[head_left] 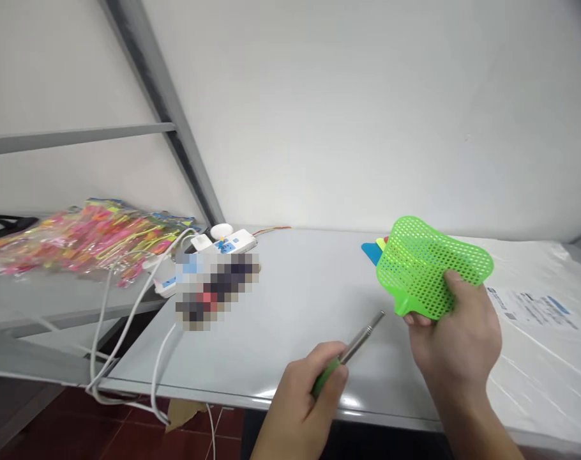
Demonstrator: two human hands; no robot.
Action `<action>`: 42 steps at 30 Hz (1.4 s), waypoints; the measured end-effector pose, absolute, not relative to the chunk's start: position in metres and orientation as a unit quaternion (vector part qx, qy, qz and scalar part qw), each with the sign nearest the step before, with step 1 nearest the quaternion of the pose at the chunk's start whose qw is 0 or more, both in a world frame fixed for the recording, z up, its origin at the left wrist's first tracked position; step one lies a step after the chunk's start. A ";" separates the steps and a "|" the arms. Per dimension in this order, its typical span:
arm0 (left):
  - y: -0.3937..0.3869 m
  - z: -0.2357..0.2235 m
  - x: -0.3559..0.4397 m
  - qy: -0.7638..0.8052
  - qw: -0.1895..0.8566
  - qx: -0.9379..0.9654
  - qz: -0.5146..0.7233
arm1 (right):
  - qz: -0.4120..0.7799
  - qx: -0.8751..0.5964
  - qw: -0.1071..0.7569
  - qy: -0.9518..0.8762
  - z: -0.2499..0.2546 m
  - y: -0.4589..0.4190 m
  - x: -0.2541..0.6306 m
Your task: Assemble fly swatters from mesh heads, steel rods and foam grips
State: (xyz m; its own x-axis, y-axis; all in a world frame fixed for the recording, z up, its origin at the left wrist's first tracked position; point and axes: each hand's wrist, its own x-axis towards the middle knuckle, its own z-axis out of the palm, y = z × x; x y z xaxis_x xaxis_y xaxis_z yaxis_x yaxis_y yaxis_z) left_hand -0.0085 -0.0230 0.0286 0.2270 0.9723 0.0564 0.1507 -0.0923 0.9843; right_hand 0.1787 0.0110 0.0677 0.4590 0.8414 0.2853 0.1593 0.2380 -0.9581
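Observation:
My left hand [309, 396] is closed round the green grip of a telescopic metal handle [360, 342], whose bare silver tip points up and to the right. In my right hand [458, 338] is a bright green perforated fly swatter head [427, 265], pinched near its lower edge with the thumb on top. The head's short socket faces down and left, close to the handle's tip but apart from it. Behind the green head, blue [371, 253] and yellow flat pieces show in part; the rest of them is hidden.
A white power strip [237, 243] with cables lies at the table's left, beside a blurred-out object [218, 291]. Several plastic-bagged colourful items [94, 236] are heaped on the left shelf. White plastic packaging with a label [534, 306] covers the table's right side. A wall stands behind.

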 end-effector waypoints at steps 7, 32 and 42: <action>-0.006 0.024 0.004 0.420 0.398 0.754 0.311 | 0.200 -0.468 0.820 -0.261 0.060 0.002 0.168; -0.002 0.013 0.004 0.427 0.339 0.783 0.299 | 0.199 -0.500 0.807 -0.245 0.055 -0.006 0.179; -0.003 0.011 0.002 0.425 0.355 0.779 0.293 | 0.220 -0.496 0.794 -0.273 0.054 -0.005 0.180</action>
